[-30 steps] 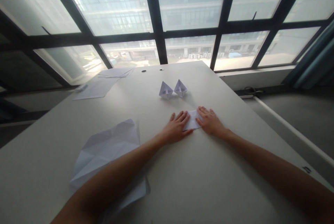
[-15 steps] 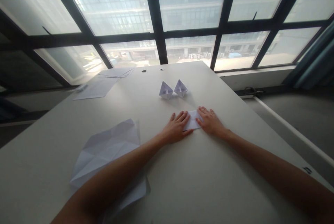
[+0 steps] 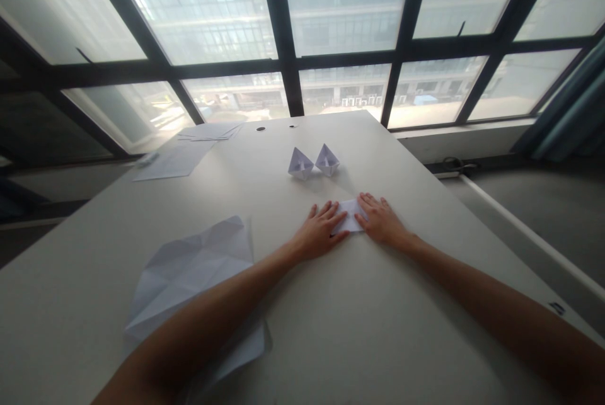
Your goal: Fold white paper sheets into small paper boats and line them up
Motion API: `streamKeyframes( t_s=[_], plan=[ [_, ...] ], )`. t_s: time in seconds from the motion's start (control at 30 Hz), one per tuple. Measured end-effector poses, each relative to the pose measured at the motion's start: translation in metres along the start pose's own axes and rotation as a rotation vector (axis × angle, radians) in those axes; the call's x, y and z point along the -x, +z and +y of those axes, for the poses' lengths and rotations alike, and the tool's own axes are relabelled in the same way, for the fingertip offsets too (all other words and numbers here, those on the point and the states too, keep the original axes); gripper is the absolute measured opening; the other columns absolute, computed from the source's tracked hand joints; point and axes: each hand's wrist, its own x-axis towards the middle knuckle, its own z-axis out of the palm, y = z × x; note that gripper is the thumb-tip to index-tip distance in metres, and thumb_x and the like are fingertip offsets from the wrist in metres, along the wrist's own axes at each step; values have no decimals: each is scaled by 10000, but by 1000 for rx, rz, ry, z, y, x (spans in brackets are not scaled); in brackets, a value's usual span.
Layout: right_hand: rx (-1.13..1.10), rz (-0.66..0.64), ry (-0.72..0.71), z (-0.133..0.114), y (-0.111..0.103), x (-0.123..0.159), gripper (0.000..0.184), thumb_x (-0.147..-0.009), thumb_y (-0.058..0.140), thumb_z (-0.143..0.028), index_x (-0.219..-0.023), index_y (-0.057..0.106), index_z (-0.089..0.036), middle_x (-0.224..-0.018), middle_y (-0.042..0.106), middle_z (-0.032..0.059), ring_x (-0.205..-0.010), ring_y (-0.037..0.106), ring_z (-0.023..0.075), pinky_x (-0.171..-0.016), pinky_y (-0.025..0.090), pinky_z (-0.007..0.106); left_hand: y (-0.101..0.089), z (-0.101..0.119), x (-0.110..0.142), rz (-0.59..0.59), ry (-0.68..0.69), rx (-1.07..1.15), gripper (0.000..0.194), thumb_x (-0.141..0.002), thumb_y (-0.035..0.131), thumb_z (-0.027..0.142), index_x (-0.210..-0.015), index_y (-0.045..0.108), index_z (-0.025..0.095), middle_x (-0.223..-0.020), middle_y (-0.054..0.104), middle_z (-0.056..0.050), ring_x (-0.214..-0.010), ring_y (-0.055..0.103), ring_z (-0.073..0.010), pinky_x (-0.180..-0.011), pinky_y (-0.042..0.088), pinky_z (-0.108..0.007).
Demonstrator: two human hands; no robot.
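A small folded piece of white paper [image 3: 351, 216] lies flat on the white table [image 3: 340, 317]. My left hand [image 3: 320, 228] rests on its left end, fingers spread and pressing down. On its right end lies my right hand [image 3: 379, 219], palm down with the fingers stretched out. Both hands cover the ends of the paper, so only its middle shows. Just beyond it stand two folded paper boats, the left boat [image 3: 300, 165] and the right boat [image 3: 327, 161], side by side with pointed tops.
A large creased sheet of paper [image 3: 193, 273] lies left, partly under my left forearm. Farther back are flat white sheets [image 3: 174, 159] near the table's left edge. Windows [image 3: 350, 8] line the far side. A blue curtain [image 3: 567, 109] hangs at the right.
The fingers of my left hand have shifted slightly on the folded paper. My right hand and the paper boats have stayed in place.
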Motion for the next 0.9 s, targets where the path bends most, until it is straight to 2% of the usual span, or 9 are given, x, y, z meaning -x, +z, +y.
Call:
streamKeyframes(
  t_s=[0.13, 0.23, 0.4, 0.47, 0.57, 0.7, 0.8, 0.9],
  plan=[
    [2, 18, 1, 0, 0, 0, 558, -988, 389, -350, -1473, 420, -76, -1577, 338, 196, -1476, 278, 287, -1185, 194, 540, -2, 0, 0, -2, 0, 14, 567, -1017, 311, 573, -1472, 451, 266, -1588, 341, -120, -1492, 254, -293, -1183, 201, -558],
    [8, 77, -40, -1, -3, 0, 496, -972, 425, -312, -1417, 508, -108, -1571, 357, 188, -1474, 282, 295, -1184, 185, 548, -3, -1, -1, -7, -7, 21, 536, -1023, 307, 558, -1457, 473, 290, -1579, 362, -110, -1486, 271, -292, -1173, 216, -565],
    [-1, 239, -213, -7, -17, 3, 334, -985, 441, -304, -1178, 699, -216, -1493, 500, 109, -1475, 278, 294, -1182, 27, 630, -3, -2, -3, 9, -47, 42, 489, -1044, 259, 516, -1412, 526, 336, -1560, 402, -70, -1476, 303, -267, -1173, 238, -542],
    [-25, 251, -280, -9, -21, 4, 327, -1001, 431, -321, -1133, 715, -227, -1438, 560, 99, -1450, 337, 282, -1186, 19, 624, -2, -2, -3, 16, -63, 54, 483, -1049, 248, 504, -1398, 540, 344, -1557, 407, -61, -1474, 308, -258, -1174, 241, -537],
    [-60, 227, -340, -11, -23, 6, 336, -1018, 415, -336, -1122, 714, -222, -1381, 610, 95, -1382, 443, 265, -1197, 71, 593, -2, -3, -4, 29, -69, 70, 477, -1053, 247, 493, -1386, 552, 339, -1552, 415, -50, -1472, 315, -244, -1181, 237, -527],
    [-94, 145, -375, -10, -25, 6, 343, -1018, 436, -378, -1183, 697, -228, -1325, 649, 86, -1252, 563, 237, -1163, 277, 471, 0, -4, -4, 51, -85, 84, 483, -1057, 240, 488, -1367, 571, 323, -1532, 445, -42, -1462, 337, -225, -1187, 243, -509],
    [-107, 99, -402, -8, -26, 6, 355, -998, 486, -416, -1226, 684, -231, -1300, 664, 83, -1228, 578, 237, -1106, 370, 399, 2, -5, -4, 76, -96, 90, 464, -1055, 266, 483, -1344, 591, 322, -1508, 481, -30, -1441, 377, -218, -1183, 269, -492],
    [-109, 79, -435, -6, -26, 5, 369, -968, 543, -404, -1278, 658, -241, -1332, 647, 76, -1259, 562, 241, -1102, 382, 379, 3, -7, -5, 133, -105, 124, 449, -1050, 305, 481, -1307, 623, 297, -1437, 564, -19, -1386, 455, -209, -1176, 309, -440]
  ],
)
